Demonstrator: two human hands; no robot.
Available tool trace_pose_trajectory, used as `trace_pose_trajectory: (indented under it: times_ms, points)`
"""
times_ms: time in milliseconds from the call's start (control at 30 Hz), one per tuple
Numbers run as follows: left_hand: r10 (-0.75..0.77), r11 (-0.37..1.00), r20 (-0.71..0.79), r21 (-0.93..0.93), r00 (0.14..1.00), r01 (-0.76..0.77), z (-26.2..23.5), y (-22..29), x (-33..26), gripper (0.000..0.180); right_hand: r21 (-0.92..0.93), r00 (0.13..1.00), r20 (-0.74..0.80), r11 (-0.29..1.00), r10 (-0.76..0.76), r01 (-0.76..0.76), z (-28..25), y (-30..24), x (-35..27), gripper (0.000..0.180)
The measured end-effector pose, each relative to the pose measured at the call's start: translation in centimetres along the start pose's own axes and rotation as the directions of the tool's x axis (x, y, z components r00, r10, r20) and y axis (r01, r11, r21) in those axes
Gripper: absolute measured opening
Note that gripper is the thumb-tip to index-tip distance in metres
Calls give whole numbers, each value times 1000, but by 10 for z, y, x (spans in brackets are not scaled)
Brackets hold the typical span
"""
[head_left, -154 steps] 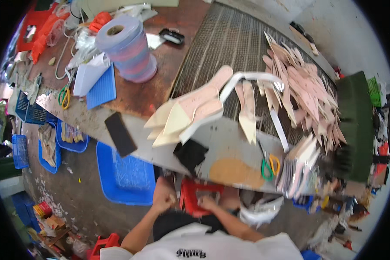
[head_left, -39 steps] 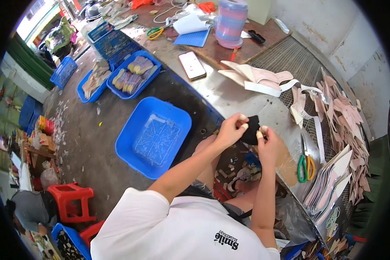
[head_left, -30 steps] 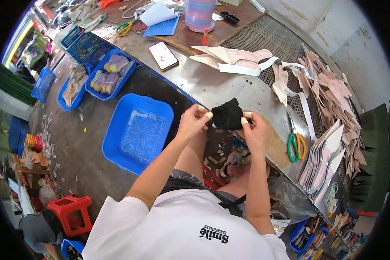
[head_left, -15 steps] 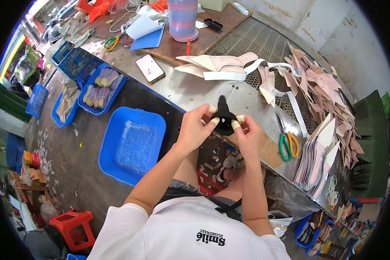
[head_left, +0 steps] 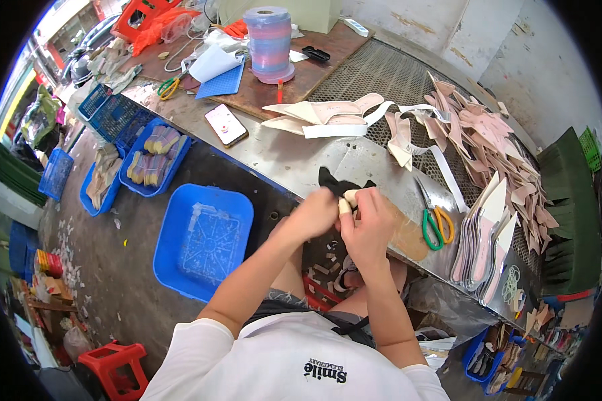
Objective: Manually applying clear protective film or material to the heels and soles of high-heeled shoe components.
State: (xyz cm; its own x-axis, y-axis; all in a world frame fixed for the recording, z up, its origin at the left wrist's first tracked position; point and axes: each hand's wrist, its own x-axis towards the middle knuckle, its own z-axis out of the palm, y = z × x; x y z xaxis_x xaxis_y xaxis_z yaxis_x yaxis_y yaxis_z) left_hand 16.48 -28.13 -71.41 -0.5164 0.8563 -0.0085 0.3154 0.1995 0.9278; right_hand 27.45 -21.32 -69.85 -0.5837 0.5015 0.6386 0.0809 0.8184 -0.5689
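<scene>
A black shoe upper (head_left: 340, 183), soft and bent out of shape, is up in front of me near the metal table's edge. My right hand (head_left: 369, 224) pinches it between thumb and fingers; pale finger covers show on the tips. Against its left side is my left hand (head_left: 313, 214), curled but smeared by motion, so its grip is unclear. Beyond lie pink pointed shoe uppers (head_left: 331, 112) joined with white tape (head_left: 336, 129). Scissors (head_left: 436, 224) with green and orange handles rest to the right, beside a stack of pale pointed pieces (head_left: 480, 244).
A phone (head_left: 226, 125) lies on the metal table (head_left: 274, 157), with a spool of tape (head_left: 269, 47) behind it. Many pink pieces (head_left: 481, 134) are heaped at right. Down on the left stand a blue tub (head_left: 204, 240), a filled blue basket (head_left: 155, 160) and a red stool (head_left: 116, 367).
The black upper has been turned and folded, its pointed end now leaning left. My left hand has shifted lower and blurs with motion; my right hand has moved slightly left.
</scene>
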Motion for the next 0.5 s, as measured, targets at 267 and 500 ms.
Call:
trace_pose_trajectory:
  times_ms: [267,500]
  points:
    - [-146,284,-193,-948,970,-146,22,-40,38,23,294,971,165,948,-175,121,-1,-4,-20,15]
    - [275,151,264,-961,924,230,5,7,19,44,389,963,255,921,-90,-16,-16,13,-23,14]
